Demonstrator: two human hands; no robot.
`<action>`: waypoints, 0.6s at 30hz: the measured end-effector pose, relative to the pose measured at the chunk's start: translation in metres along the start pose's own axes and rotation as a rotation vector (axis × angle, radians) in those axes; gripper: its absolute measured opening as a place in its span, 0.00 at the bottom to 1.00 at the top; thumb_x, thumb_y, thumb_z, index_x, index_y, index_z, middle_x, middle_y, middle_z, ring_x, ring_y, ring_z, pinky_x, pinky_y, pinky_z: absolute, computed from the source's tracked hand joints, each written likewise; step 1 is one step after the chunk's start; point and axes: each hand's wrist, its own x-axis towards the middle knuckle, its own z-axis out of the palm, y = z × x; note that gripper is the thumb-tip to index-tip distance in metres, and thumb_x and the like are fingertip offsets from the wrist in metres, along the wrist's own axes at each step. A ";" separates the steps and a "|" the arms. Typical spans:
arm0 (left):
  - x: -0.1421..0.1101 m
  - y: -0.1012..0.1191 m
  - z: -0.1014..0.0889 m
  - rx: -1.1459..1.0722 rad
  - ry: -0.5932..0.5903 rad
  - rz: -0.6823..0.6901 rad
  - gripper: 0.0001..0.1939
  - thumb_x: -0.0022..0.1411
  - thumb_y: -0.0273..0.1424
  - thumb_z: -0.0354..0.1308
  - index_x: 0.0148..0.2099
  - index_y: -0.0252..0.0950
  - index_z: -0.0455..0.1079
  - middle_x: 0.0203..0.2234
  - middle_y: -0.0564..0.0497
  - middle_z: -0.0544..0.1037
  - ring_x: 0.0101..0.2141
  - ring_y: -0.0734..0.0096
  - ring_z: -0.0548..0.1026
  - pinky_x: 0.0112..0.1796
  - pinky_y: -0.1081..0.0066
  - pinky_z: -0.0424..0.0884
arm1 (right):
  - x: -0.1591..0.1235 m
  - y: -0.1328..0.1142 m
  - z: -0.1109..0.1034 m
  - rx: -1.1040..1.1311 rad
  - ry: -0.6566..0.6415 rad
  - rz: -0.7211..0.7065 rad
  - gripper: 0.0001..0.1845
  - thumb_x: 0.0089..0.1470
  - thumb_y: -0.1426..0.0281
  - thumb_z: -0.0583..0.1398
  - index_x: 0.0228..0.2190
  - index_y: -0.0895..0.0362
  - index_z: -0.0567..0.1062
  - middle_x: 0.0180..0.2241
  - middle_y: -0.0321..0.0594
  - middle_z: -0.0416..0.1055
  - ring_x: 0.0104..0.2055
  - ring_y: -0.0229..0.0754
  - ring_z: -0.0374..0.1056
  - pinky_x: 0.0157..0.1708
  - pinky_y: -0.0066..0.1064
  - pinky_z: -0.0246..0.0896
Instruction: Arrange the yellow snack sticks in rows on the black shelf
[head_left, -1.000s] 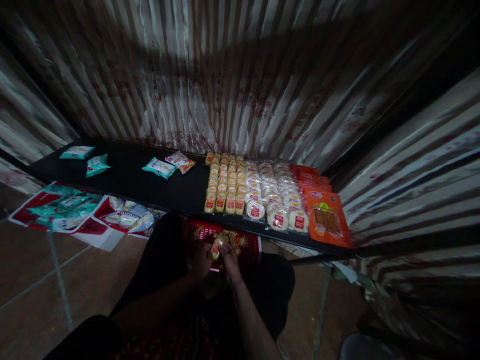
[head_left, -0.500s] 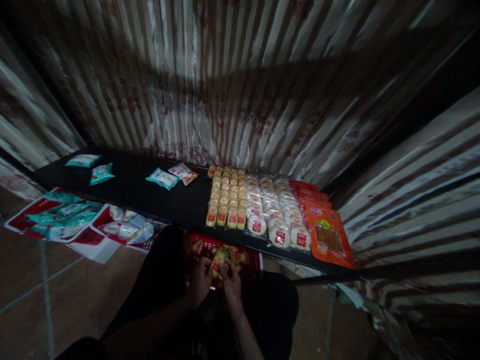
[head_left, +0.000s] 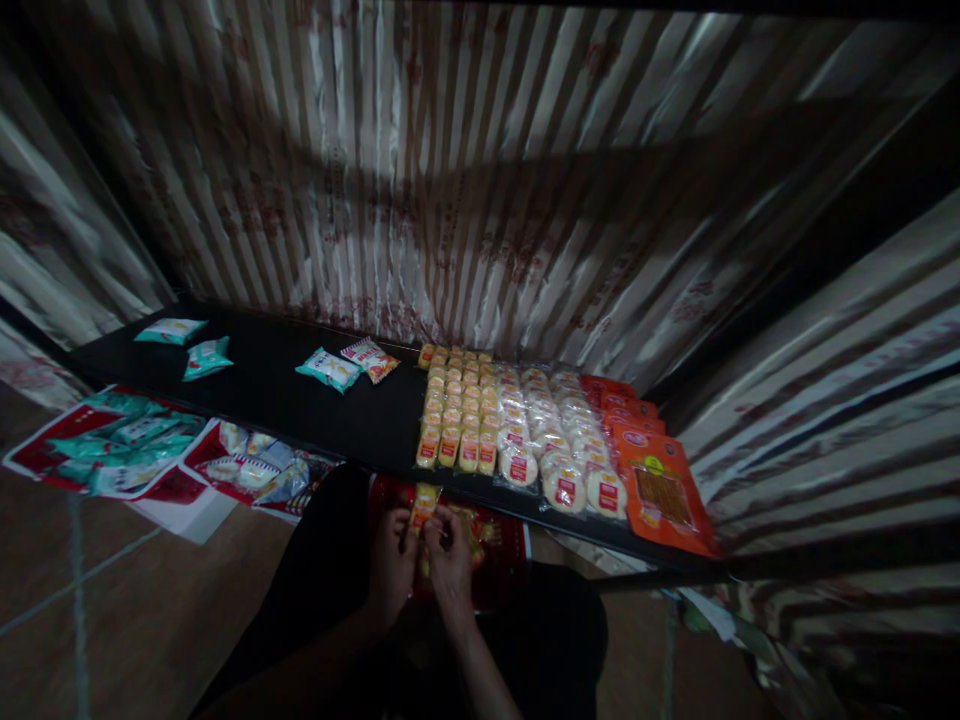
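We log the left grip and right grip drawn together, fingers closed from both sides on a small yellow snack packet. The packet stands nearly upright between them, its top end toward the far side. Just beneath the hands sits a red basket, partly shadowed, holding gold-wrapped packets, close to the near edge of the black desk.

On the desk, working rightward: rows of yellow packets, rows of round white packets, then orange packets at the right end. Left of these lie teal packets and a red-and-white packet. At left, printed sheets lie on the tiled floor, with more teal packets on them. A striped curtain hangs behind the desk.
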 end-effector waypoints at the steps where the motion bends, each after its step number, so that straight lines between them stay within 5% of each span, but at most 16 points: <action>1: 0.004 0.004 -0.002 -0.013 0.016 0.004 0.09 0.56 0.35 0.50 0.38 0.37 0.65 0.33 0.47 0.75 0.33 0.67 0.74 0.36 0.66 0.70 | 0.001 -0.005 0.003 -0.015 -0.006 -0.027 0.15 0.49 0.62 0.57 0.37 0.57 0.73 0.36 0.43 0.75 0.38 0.43 0.71 0.40 0.35 0.66; 8: 0.038 0.020 -0.014 -0.051 0.079 0.046 0.10 0.55 0.33 0.50 0.40 0.37 0.64 0.34 0.49 0.75 0.34 0.68 0.75 0.37 0.66 0.71 | 0.018 -0.032 0.026 -0.147 -0.015 -0.182 0.19 0.51 0.64 0.55 0.44 0.56 0.73 0.43 0.46 0.72 0.45 0.45 0.68 0.46 0.37 0.63; 18: 0.091 0.027 -0.025 -0.215 0.056 0.049 0.15 0.55 0.38 0.52 0.43 0.36 0.64 0.37 0.47 0.75 0.36 0.66 0.75 0.38 0.65 0.72 | 0.047 -0.053 0.069 -0.215 -0.081 -0.168 0.26 0.51 0.66 0.54 0.52 0.60 0.67 0.51 0.49 0.67 0.52 0.46 0.64 0.53 0.39 0.58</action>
